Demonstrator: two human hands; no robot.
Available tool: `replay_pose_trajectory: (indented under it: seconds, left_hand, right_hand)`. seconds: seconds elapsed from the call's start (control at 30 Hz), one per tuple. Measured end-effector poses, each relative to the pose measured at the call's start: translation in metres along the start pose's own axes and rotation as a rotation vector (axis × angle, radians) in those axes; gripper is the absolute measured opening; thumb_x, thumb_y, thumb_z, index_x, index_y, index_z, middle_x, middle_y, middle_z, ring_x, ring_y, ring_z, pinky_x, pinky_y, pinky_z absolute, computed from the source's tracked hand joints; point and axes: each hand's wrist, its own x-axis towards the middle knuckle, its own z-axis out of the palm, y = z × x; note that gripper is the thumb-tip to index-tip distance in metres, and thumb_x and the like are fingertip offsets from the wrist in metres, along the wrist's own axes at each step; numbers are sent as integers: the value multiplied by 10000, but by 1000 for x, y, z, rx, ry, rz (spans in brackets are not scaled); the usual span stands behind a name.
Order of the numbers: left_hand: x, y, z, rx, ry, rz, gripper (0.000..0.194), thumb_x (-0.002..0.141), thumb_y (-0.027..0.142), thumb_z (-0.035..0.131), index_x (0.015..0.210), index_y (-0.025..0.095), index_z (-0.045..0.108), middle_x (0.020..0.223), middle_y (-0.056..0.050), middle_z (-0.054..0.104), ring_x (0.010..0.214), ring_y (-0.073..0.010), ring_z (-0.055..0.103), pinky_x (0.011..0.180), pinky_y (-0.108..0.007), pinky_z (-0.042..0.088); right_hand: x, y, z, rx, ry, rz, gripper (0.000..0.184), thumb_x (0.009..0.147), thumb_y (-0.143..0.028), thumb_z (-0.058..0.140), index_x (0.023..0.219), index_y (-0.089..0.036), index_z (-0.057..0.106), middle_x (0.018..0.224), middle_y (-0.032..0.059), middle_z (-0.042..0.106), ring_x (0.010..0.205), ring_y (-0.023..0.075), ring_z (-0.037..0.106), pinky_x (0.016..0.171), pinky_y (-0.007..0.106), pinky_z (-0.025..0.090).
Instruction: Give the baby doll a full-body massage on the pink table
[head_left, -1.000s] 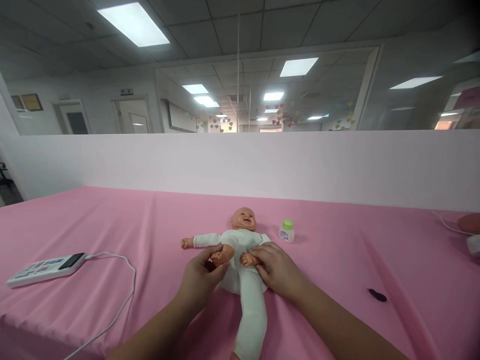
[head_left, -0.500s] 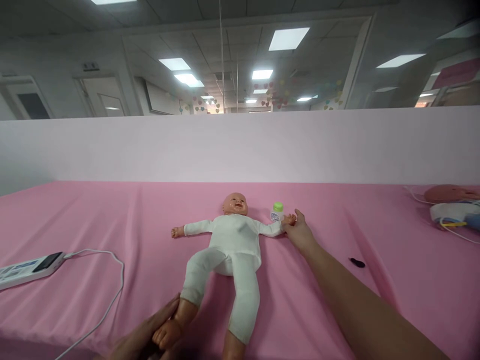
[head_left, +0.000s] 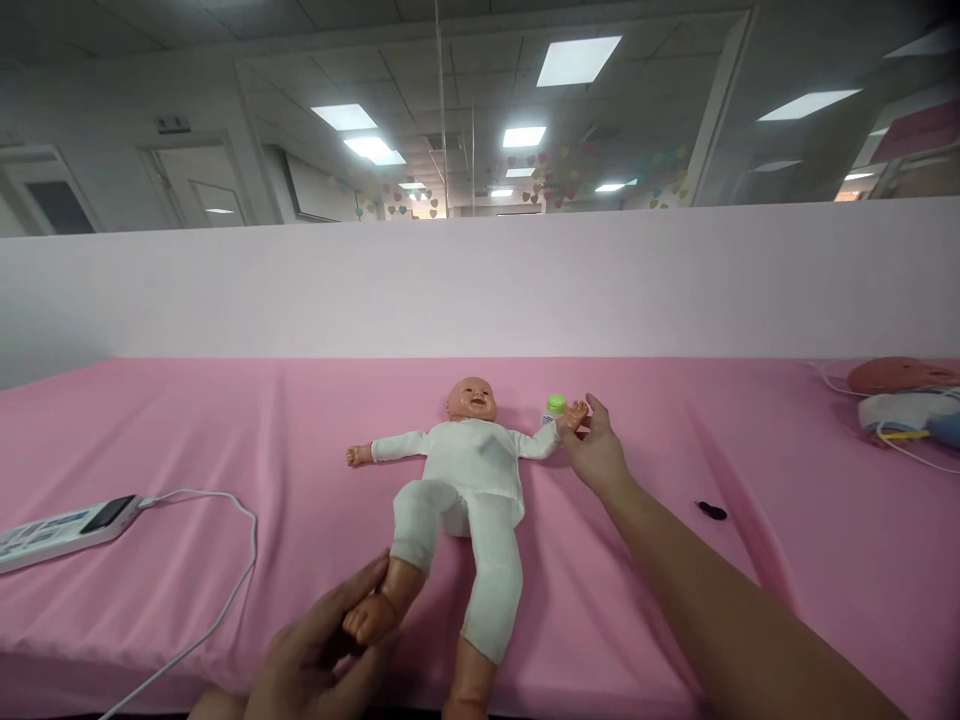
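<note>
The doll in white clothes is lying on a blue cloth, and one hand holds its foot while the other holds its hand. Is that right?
Not quite. The cloth is pink, not blue, as the head view shows. The rest holds: the left hand holds the doll's foot, and the right hand holds its hand.

One head-worn camera looks forward and down, close over the pink table (head_left: 187, 420).
</note>
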Motion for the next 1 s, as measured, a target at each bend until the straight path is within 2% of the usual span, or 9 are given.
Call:
replay_pose_trajectory:
  seconds: [0.1, 0.27, 0.37, 0.47, 0.57, 0.73, 0.87, 0.93, 1.0]
  left_hand:
    - [26, 5, 9, -35, 55, 38, 533, 739, 465, 816, 1234, 268, 787, 1106, -28, 812, 977, -294, 780, 817, -323, 658]
    - [70, 8, 35, -40, 72, 82, 583, 793, 467, 780, 1303, 188, 737, 1005, -51, 803, 887, -258, 755, 791, -339, 631]
    - [91, 13, 49, -49, 77, 52, 554, 794, 440, 771, 1274, 163, 743, 966, -58, 795, 896, -265, 747, 808, -353, 617]
    - [104, 15, 57, -37, 37, 37, 516, 794, 439, 761, 1232, 165, 761, 938, -58, 794, 916, -275, 749, 816, -359, 612]
    - [106, 14, 60, -55, 30, 36, 541, 787, 455, 769, 1244, 164, 756, 971, -68, 798, 941, -278, 754, 820, -360, 618]
    - [86, 9, 50, -108, 42, 49, 615, 784, 471, 782, 1315, 166, 720, 1101, -87, 798, 1007, -286, 758, 858, -369, 636]
    - [53, -3, 27, 1, 71, 77, 552, 765, 495, 795, 1254, 240, 769, 1105, -49, 808, 992, -297, 771, 832, -346, 654]
    - [33, -13, 13, 32, 69, 75, 533, 726, 497, 824, 1212, 281, 794, 1126, -40, 808, 992, -318, 777, 799, -335, 665]
    - [13, -26, -1, 57, 74, 55, 516, 692, 498, 852, 1179, 331, 811, 1115, -22, 813, 998, -334, 780, 799, -338, 670]
  right_hand:
    - [-16, -18, 4, -11, -38, -219, 831, 896, -421, 672, 1623, -260, 304, 1306, 108, 708, 973, 255, 739, 849, 401, 614]
    - [-39, -35, 22, -249, -216, -635, 553, 917, -257, 635, 1465, -261, 562, 1230, 96, 736, 1102, 293, 672, 952, 478, 566]
    - [-48, -41, 31, -275, -330, -819, 457, 920, -154, 609, 1367, -241, 650, 1174, 89, 757, 1105, 274, 662, 994, 467, 542]
    - [-52, -46, 35, -285, -419, -953, 389, 953, -118, 585, 1296, -257, 706, 1211, 66, 768, 1154, 262, 659, 1064, 472, 500]
    - [-53, -49, 34, -292, -465, -992, 347, 981, -122, 574, 1228, -287, 752, 1227, 28, 775, 1174, 255, 663, 1087, 471, 481]
    - [-49, -50, 27, -172, -449, -827, 358, 920, -143, 637, 1215, -307, 755, 1163, 9, 788, 1082, 244, 697, 1002, 437, 535]
    - [-28, -35, 10, 44, -213, -389, 381, 926, -357, 667, 1304, -320, 694, 1183, 24, 772, 1041, 229, 724, 921, 390, 587]
    - [-11, -22, -2, 89, -41, -140, 488, 890, -451, 698, 1347, -287, 652, 1162, 53, 769, 998, 239, 739, 883, 388, 599]
    - [5, -7, -12, 62, 37, 60, 615, 814, -478, 759, 1367, -251, 617, 1125, 80, 770, 948, 263, 744, 814, 395, 606]
